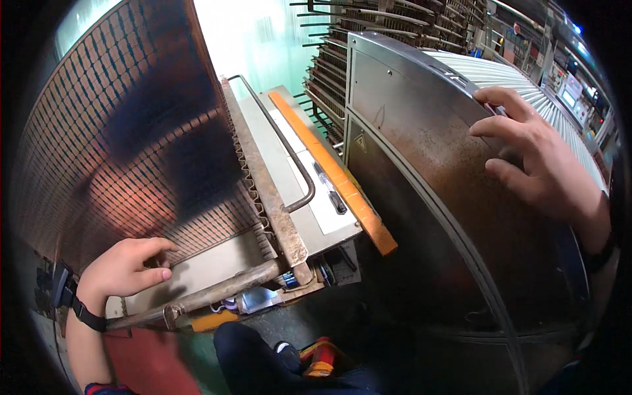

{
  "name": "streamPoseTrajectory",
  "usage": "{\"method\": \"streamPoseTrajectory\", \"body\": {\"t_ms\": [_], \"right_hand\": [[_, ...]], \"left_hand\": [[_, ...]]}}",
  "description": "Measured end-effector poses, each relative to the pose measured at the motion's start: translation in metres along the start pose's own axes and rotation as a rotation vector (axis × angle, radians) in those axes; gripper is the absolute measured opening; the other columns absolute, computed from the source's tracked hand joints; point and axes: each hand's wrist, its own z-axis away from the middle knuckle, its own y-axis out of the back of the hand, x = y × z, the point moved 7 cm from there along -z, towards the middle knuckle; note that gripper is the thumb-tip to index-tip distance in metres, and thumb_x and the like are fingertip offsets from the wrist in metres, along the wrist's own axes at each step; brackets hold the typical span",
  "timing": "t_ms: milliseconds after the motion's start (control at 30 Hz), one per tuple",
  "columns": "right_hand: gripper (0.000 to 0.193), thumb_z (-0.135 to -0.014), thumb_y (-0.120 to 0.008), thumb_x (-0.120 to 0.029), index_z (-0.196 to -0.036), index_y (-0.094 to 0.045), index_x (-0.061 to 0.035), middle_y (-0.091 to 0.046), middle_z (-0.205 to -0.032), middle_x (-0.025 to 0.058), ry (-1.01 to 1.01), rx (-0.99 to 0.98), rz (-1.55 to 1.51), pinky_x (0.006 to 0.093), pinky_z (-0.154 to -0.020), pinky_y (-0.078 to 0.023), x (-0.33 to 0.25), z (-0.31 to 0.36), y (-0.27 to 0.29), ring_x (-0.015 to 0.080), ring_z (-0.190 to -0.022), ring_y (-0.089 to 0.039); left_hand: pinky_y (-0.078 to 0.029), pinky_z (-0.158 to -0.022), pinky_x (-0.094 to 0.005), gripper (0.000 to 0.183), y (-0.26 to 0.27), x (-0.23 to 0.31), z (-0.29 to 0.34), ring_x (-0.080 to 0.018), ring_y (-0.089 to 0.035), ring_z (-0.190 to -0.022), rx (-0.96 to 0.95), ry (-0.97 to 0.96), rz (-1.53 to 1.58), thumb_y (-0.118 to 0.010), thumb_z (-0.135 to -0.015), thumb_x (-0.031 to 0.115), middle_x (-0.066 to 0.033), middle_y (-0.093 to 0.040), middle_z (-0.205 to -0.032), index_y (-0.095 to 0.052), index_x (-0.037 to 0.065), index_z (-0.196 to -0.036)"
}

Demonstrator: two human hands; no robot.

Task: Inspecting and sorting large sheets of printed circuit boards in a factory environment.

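Observation:
A large, shiny copper-coloured panel with a printed grid stands upright in a metal slotted rack on my left. My left hand is at the panel's lower edge, thumb and index finger apart, with the index fingertip close to or touching it. Its other fingers are partly hidden. My right hand reaches over the top edge of a steel machine housing, fingers spread. Its fingertips are at the housing's rim, and no object shows in it. A strapped device sits on my left wrist.
Beside the rack lie a black pen on white paper and a long orange bar. Behind the housing are a rack of rods and a white roller conveyor. A person is far off. A round tube crosses the rack's front.

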Motion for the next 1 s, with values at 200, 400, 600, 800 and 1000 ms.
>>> {"method": "streamPoseTrajectory", "body": {"t_ms": [200,400,600,800,1000], "right_hand": [[0.039,-0.082,-0.069,-0.009,-0.120,-0.062,-0.0029,-0.049,-0.142,0.0201,0.057,0.039,0.046,0.0462,-0.111,-0.043,-0.022,-0.005,0.011,0.0381,-0.131,-0.051],[0.036,-0.086,-0.059,-0.016,-0.121,-0.064,-0.0094,-0.059,-0.131,0.0098,0.588,0.059,0.446,0.0444,-0.107,-0.044,-0.069,-0.011,-0.015,0.0285,-0.131,-0.051],[0.025,-0.088,-0.061,-0.018,-0.108,-0.065,-0.0019,-0.066,-0.106,0.0138,0.392,0.052,-0.111,0.0437,-0.094,-0.051,-0.151,-0.063,-0.142,0.0315,-0.105,-0.063],[0.021,-0.076,-0.064,-0.022,-0.067,-0.075,-0.0066,-0.071,-0.069,0.0137,0.260,0.103,-0.051,0.0434,-0.083,-0.056,-0.161,-0.068,-0.243,0.0321,-0.077,-0.073],[0.030,-0.103,-0.047,-0.015,-0.119,-0.069,-0.0041,-0.073,-0.098,0.0185,0.083,0.142,-0.507,0.0399,-0.081,-0.054,-0.162,-0.074,-0.252,0.0298,-0.093,-0.070]], "left_hand": [[-0.055,-0.083,-0.0436,0.044,0.005,0.004,0.014,-0.0373,-0.069,-0.094,-0.017,0.002,-0.022,-0.070,-0.090,0.030,-0.0206,-0.070,-0.101,-0.063,0.004,-0.124],[-0.054,-0.086,-0.0452,0.044,0.010,-0.001,0.017,-0.0397,-0.068,-0.098,0.048,-0.092,-0.070,-0.067,-0.092,0.032,-0.0232,-0.070,-0.104,-0.062,0.004,-0.126],[-0.052,-0.092,-0.0455,0.046,0.003,-0.022,0.027,-0.0390,-0.068,-0.103,0.015,0.023,-0.037,-0.066,-0.093,0.033,-0.0239,-0.070,-0.107,-0.061,0.005,-0.129],[-0.053,-0.091,-0.0449,0.046,0.010,-0.027,0.022,-0.0383,-0.068,-0.102,0.056,0.031,-0.040,-0.067,-0.093,0.034,-0.0233,-0.071,-0.107,-0.061,0.006,-0.129],[-0.053,-0.089,-0.0443,0.043,0.011,-0.028,0.024,-0.0386,-0.068,-0.100,0.079,-0.010,-0.032,-0.068,-0.092,0.031,-0.0234,-0.070,-0.105,-0.062,0.004,-0.126]]}}
